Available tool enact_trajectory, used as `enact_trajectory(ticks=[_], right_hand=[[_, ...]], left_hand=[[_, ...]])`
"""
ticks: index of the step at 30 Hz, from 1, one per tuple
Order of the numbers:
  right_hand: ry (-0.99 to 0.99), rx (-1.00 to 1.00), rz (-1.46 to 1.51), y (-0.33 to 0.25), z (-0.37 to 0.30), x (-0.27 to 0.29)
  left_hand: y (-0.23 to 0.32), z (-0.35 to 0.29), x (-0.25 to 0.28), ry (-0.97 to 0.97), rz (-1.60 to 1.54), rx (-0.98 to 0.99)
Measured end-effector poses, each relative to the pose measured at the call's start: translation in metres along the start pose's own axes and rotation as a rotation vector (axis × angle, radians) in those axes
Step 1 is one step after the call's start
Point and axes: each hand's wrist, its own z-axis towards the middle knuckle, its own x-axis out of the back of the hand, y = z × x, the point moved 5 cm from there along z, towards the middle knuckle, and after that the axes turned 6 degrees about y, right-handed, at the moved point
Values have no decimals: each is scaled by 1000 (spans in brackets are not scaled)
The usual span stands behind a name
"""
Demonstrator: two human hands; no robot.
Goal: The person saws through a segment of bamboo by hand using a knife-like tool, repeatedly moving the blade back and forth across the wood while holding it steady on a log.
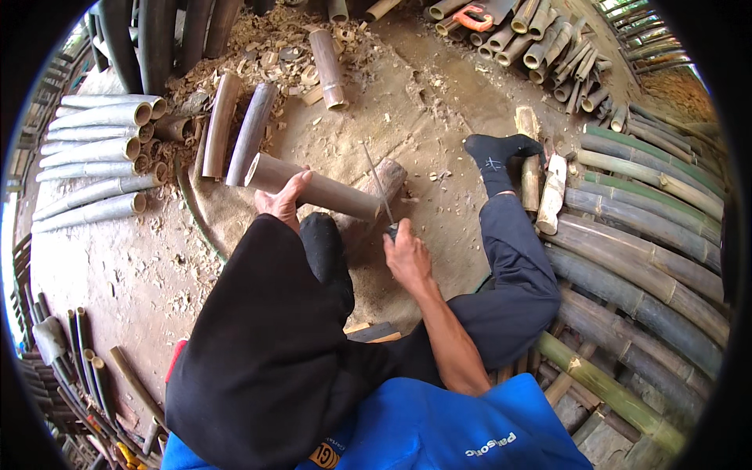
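A cut bamboo tube [325, 190] lies slantwise in front of me, its open left end near my knee. My left hand [283, 200] is wrapped round the tube near that end. Under the tube's right end is a short log [386, 178]. My right hand [410, 258] grips the dark handle of a long, thin-bladed tool [376, 176]. The blade points up and away, passing right by the tube's right end; whether they touch I cannot tell. Its exact kind, file or narrow knife, is not clear.
Loose bamboo tubes [252, 133] lie beyond my left hand, with a stack [102, 153] farther left. Long bamboo poles [634, 258] line the right side. An orange-handled saw [473, 17] rests on cut tubes at the back. Wood chips [274, 55] litter the ground.
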Motion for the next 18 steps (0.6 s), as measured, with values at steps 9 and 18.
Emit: enact_trajectory(ticks=[9,18], right_hand=[[387,454,496,-44,-38,52],[189,302,313,-67,-30,61]], left_hand=[[6,5,13,-144,41,-52],[2,-2,21,201,-26,81]])
